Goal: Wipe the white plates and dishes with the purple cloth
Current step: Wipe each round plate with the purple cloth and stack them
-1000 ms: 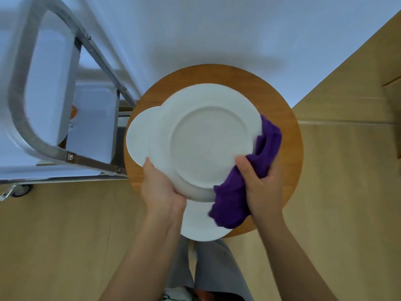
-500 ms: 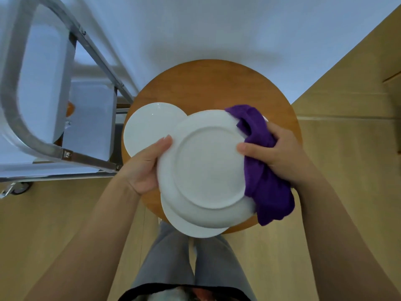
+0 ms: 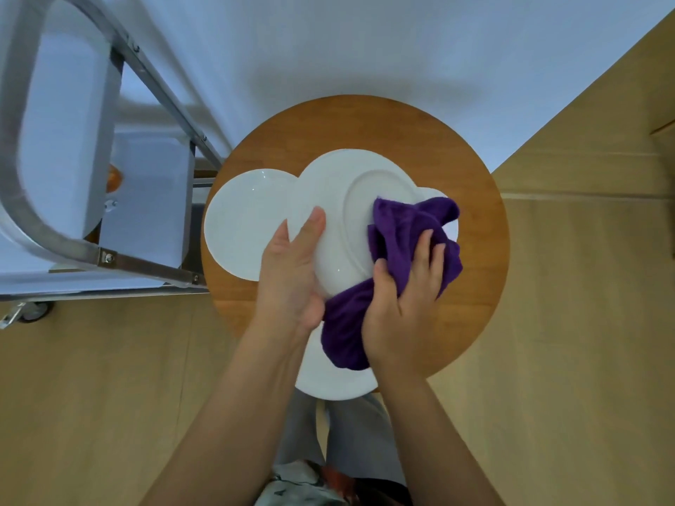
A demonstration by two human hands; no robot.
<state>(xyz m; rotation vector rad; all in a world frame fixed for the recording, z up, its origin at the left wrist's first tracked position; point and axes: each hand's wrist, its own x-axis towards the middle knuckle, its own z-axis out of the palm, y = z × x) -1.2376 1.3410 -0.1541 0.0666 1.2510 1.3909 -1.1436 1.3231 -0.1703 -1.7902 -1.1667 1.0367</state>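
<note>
A large white plate (image 3: 336,199) is held tilted above the round wooden table (image 3: 475,286), its underside ring toward me. My left hand (image 3: 292,272) grips its near-left rim, thumb on the face. My right hand (image 3: 405,297) holds the bunched purple cloth (image 3: 401,228) and presses it on the plate's right side; cloth hangs below the rim. A smaller white plate (image 3: 241,228) lies flat at the table's left. Another white plate (image 3: 328,378) lies at the near edge, partly hidden by my arms. A white dish edge (image 3: 438,194) peeks out behind the cloth.
A metal-framed cart (image 3: 73,177) with a caster wheel (image 3: 33,310) stands close to the table's left side. A white wall (image 3: 365,49) lies beyond the table. Light wooden floor (image 3: 584,359) surrounds the table. My legs show below the near edge.
The held plate has tilted and moved up and left. My left hand slid to its near rim. My right hand carried the cloth from the right rim onto the plate's face.
</note>
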